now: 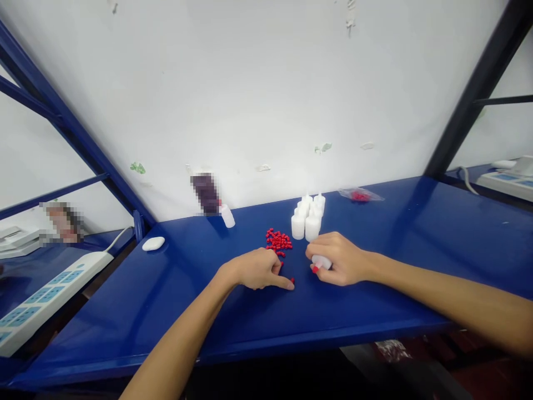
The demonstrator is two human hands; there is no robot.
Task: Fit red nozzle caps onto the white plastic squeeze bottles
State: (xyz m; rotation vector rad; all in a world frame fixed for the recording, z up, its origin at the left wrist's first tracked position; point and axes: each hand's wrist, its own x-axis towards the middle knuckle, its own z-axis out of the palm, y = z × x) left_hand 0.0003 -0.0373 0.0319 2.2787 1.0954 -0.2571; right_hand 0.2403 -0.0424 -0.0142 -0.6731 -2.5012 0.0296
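Note:
My right hand (339,260) is wrapped around a small white squeeze bottle (321,261). The bottle tilts toward me and left, with a red cap (315,270) at its tip. My left hand (260,269) is low over the table, thumb stretched out and apart from the curled index finger. One loose red cap (292,280) is right at the thumb tip; whether they touch I cannot tell. Behind that hand lies a pile of small red caps (278,240), partly hidden by it. Several white bottles (312,228) stand upright in rows beyond my right hand.
On the blue table (233,328), a white bottle with a red cap (227,215) stands near the wall, by a blurred dark patch. A white oval object (154,243) lies left. A clear bag with red pieces (360,195) lies back right. A power strip (54,294) is far left.

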